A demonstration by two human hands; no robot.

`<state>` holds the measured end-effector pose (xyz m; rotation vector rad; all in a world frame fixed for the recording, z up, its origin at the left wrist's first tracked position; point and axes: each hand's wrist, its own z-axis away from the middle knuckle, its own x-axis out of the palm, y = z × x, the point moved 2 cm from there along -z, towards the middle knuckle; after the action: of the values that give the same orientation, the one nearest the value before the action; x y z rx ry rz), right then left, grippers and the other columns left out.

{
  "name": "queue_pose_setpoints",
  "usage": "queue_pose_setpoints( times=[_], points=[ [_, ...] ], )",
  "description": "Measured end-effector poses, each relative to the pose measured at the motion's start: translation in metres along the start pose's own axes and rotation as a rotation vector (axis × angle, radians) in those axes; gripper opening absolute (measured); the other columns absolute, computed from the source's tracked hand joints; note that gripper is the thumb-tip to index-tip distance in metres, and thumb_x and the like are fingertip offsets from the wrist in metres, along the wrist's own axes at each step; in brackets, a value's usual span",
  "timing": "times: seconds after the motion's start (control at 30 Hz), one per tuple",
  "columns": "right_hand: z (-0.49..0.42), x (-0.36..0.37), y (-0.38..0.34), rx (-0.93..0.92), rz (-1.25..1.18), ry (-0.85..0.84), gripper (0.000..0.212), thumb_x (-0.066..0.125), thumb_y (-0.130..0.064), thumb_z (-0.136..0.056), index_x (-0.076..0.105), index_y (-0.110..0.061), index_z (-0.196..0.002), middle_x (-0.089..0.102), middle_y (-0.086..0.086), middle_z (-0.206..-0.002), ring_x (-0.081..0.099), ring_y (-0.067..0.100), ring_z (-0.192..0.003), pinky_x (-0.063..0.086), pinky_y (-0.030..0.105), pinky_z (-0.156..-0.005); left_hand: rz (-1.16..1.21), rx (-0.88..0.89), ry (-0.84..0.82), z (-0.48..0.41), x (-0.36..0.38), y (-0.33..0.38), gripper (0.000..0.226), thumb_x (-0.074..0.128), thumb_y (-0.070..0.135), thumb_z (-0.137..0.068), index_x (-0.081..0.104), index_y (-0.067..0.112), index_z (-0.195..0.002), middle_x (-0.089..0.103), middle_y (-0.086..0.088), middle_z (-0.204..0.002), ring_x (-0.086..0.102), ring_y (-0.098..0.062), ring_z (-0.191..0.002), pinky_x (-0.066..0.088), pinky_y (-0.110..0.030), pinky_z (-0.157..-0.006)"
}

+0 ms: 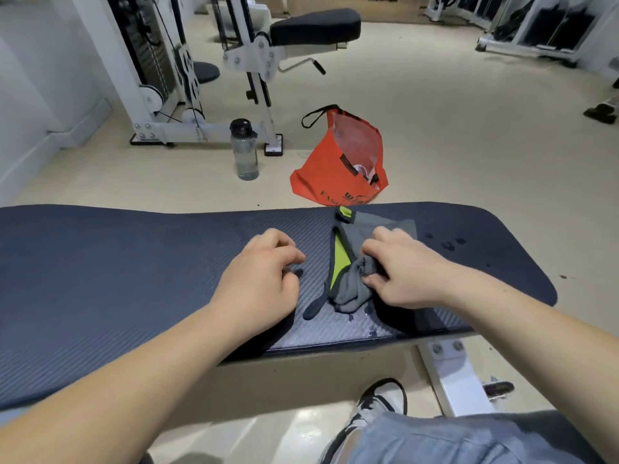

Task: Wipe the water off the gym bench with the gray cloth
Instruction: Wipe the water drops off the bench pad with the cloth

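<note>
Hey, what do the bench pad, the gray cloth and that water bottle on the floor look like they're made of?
Bench pad: probably vinyl or synthetic leather over padding; dark blue, finely ribbed weave pattern, water droplets beading on top. Gray cloth: soft fabric, likely microfiber; matte, bunches in folds, lime-green lining. Water bottle: apparently clear, smoky-tinted plastic with a black cap.

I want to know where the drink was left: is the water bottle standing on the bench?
No, the water bottle stands upright on the floor beyond the bench, left of the orange bag.
</note>
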<state>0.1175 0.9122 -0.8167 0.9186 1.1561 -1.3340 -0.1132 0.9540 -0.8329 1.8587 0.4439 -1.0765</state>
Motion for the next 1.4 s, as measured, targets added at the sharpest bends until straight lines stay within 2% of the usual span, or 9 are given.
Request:
queue_pose_setpoints(
  times=[0.17, 0.4, 0.5, 0.6, 0.8, 0.97, 1.13, 1.27, 1.4],
  points=[
    [0.032, 0.012, -0.047, -0.257, -0.011, -0.123, 0.032, 0.062, -0.049, -0.089, 0.052, -0.027, -0.111, 0.043, -0.002, -0.107, 0.042, 0.021, -0.103, 0.044, 0.040, -0.089, -0.003, 0.003, 0.006, -0.018, -0.001, -0.001, 0.034, 0.056, 0.008, -0.084, 0.076, 0.019, -0.108, 0.060, 0.006, -0.117, 0.056, -0.020, -0.112, 0.053, -0.039, -0.090],
    [0.029, 0.004, -0.013, 0.047, 0.088, 0.074, 0.029, 0.054, -0.037, -0.097, 0.051, -0.031, -0.125, 0.047, -0.002, -0.119, 0.046, 0.026, -0.115, 0.045, 0.038, -0.083, 0.083, 0.003, -0.036, -0.023, 0.007, 0.005, 0.034, 0.055, 0.008, -0.085, 0.076, 0.019, -0.109, 0.058, 0.007, -0.116, 0.057, -0.019, -0.110, 0.053, -0.041, -0.093],
    [0.032, 0.012, -0.023, 0.000, 0.045, 0.048, 0.029, 0.054, -0.028, -0.092, 0.053, -0.033, -0.120, 0.047, -0.003, -0.118, 0.046, 0.024, -0.114, 0.049, 0.040, -0.079, 0.042, 0.093, -0.041, -0.015, 0.005, 0.013, 0.035, 0.055, 0.023, -0.083, 0.076, 0.021, -0.112, 0.059, 0.006, -0.119, 0.055, -0.021, -0.112, 0.053, -0.043, -0.092],
    [0.038, 0.011, -0.024, -0.098, -0.167, -0.051, 0.029, 0.069, -0.029, -0.087, 0.063, -0.032, -0.115, 0.053, -0.006, -0.120, 0.049, 0.018, -0.115, 0.048, 0.044, -0.097, 0.001, 0.251, -0.184, 0.004, 0.007, 0.031, 0.046, 0.055, 0.052, -0.083, 0.073, 0.027, -0.117, 0.058, 0.003, -0.133, 0.051, -0.022, -0.123, 0.048, -0.038, -0.102],
    [0.060, -0.012, 0.021, 0.048, -0.806, -0.089, 0.027, 0.078, -0.013, -0.086, 0.077, -0.020, -0.111, 0.074, -0.009, -0.121, 0.067, 0.007, -0.115, 0.048, 0.024, -0.106, -0.365, 0.319, -0.431, 0.026, 0.040, 0.069, 0.099, 0.033, 0.083, -0.086, 0.012, 0.025, -0.163, 0.023, -0.010, -0.168, 0.018, -0.028, -0.155, 0.011, -0.043, -0.128],
    [0.054, -0.024, 0.077, 0.363, -0.524, 0.329, 0.013, 0.062, -0.024, -0.093, 0.076, -0.025, -0.092, 0.077, -0.010, -0.093, 0.071, 0.011, -0.090, 0.053, 0.027, -0.082, -0.522, 0.342, -0.354, 0.003, 0.065, 0.065, 0.070, 0.041, 0.056, -0.087, 0.036, 0.037, -0.155, 0.044, -0.020, -0.149, 0.043, -0.038, -0.137, 0.037, -0.050, -0.117],
    [0.054, -0.015, 0.111, 0.535, -0.468, 0.306, 0.018, 0.057, -0.022, -0.090, 0.072, -0.026, -0.097, 0.069, -0.007, -0.100, 0.066, 0.023, -0.101, 0.056, 0.039, -0.093, -0.618, 0.120, -0.305, -0.034, 0.076, 0.083, 0.066, 0.043, 0.058, -0.093, 0.030, 0.042, -0.155, 0.042, -0.011, -0.142, 0.041, -0.033, -0.127, 0.037, -0.046, -0.104],
    [0.053, -0.010, 0.127, 0.557, -0.476, 0.301, 0.032, 0.053, -0.017, -0.090, 0.072, -0.023, -0.115, 0.063, -0.001, -0.121, 0.060, 0.026, -0.117, 0.052, 0.041, -0.099, -0.565, 0.304, -0.287, 0.000, 0.085, 0.106, 0.066, 0.044, 0.059, -0.081, 0.058, 0.030, -0.139, 0.055, -0.011, -0.104, 0.051, -0.034, -0.090, 0.047, -0.046, -0.075],
    [0.058, -0.003, 0.153, 0.630, -0.484, 0.350, 0.043, 0.047, -0.016, -0.091, 0.065, -0.023, -0.129, 0.057, 0.002, -0.139, 0.051, 0.029, -0.131, 0.048, 0.043, -0.104, -0.570, 0.275, -0.330, -0.038, 0.082, 0.093, 0.068, 0.028, 0.065, -0.086, 0.044, 0.045, -0.149, 0.052, -0.007, -0.109, 0.050, -0.030, -0.097, 0.050, -0.043, -0.085]
  ],
)
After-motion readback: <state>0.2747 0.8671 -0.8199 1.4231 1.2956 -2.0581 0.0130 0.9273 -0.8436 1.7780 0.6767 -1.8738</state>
